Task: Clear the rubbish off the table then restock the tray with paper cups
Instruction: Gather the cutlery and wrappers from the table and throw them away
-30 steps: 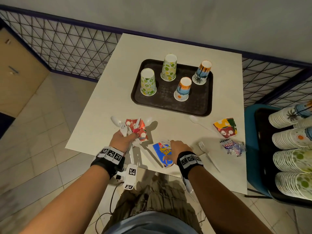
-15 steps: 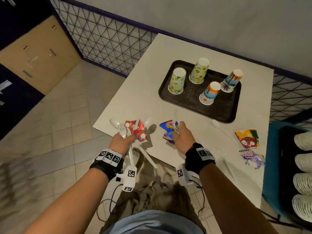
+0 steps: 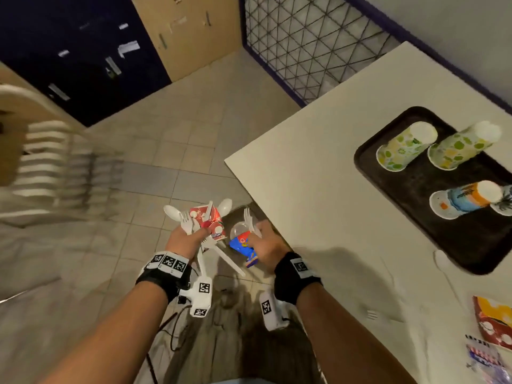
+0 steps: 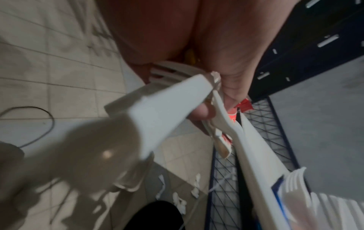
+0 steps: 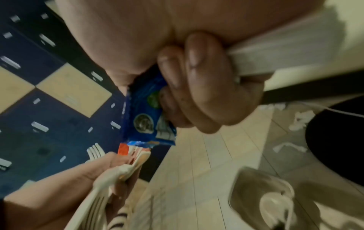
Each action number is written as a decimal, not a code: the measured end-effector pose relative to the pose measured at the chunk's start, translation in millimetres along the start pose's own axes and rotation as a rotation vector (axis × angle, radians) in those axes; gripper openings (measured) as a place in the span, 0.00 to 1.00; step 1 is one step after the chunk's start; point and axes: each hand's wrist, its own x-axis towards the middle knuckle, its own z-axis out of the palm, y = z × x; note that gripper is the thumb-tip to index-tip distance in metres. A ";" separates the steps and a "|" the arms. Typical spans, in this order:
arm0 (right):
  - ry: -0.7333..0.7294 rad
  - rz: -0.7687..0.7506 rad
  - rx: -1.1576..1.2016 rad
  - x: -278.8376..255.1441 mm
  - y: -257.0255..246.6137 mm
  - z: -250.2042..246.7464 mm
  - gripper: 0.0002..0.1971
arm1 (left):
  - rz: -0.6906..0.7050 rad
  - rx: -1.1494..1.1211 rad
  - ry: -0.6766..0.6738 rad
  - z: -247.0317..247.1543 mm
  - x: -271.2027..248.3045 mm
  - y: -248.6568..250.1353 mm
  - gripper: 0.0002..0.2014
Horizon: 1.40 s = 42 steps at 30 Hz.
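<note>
My left hand [image 3: 191,234] grips a crushed red paper cup [image 3: 206,220] together with several white plastic spoons and forks [image 3: 185,220]; their handles [image 4: 167,102] fill the left wrist view. My right hand [image 3: 260,236] holds a crushed blue paper cup [image 3: 241,245] and a white fork [image 3: 249,217], with its fingers [image 5: 197,87] curled round the blue cup [image 5: 145,112]. Both hands are over the floor, just off the table's near left corner. On the table, a dark tray [image 3: 415,189] carries upside-down patterned cups [image 3: 404,148].
On the table [image 3: 318,162] at the right lie a crushed red-yellow cup [image 3: 496,320], a clear wrapper [image 3: 484,358], a white fork [image 3: 371,314] and a spoon [image 3: 440,259]. A mesh fence [image 3: 313,42] and cabinets [image 3: 188,31] stand beyond the tiled floor. A dark round object [image 4: 153,214] sits below.
My right hand lifted the blue cup and fork off the table. Both hands swung left past the table edge, over the floor. The view turned left.
</note>
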 end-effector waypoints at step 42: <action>0.186 0.021 -0.144 231.7 107.7 96.7 0.17 | -0.083 0.282 -0.187 70.1 177.8 -114.5 0.08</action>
